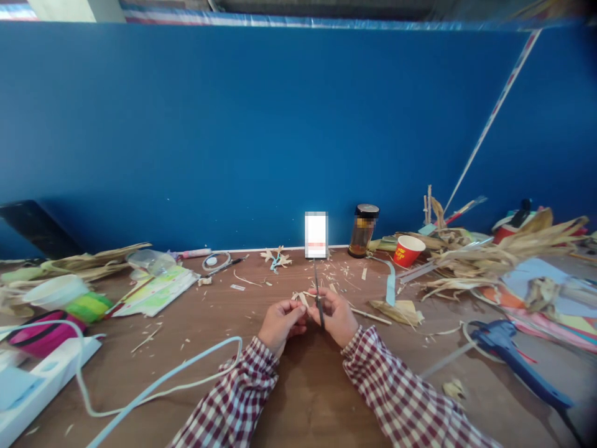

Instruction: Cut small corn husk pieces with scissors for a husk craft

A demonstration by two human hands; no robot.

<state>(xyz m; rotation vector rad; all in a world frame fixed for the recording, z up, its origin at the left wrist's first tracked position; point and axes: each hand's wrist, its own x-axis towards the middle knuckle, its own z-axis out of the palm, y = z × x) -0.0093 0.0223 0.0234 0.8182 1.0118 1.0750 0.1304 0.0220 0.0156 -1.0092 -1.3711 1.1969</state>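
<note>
My left hand is closed, pinching a small pale strip of dried corn husk between thumb and fingers. Close beside it, my right hand is closed round a thin dark tool. That tool is slim and long, its narrow end pointing away from me; whether it is tweezers or scissors I cannot tell. Both hands meet low over the middle of the brown table. A thin pale stick lies just right of my right hand, near a flat piece of husk.
A blue glue gun and heaped corn husks lie at the right. Behind stand a red paper cup, a dark-lidded jar and a bright blurred block. White cable and a power strip lie left.
</note>
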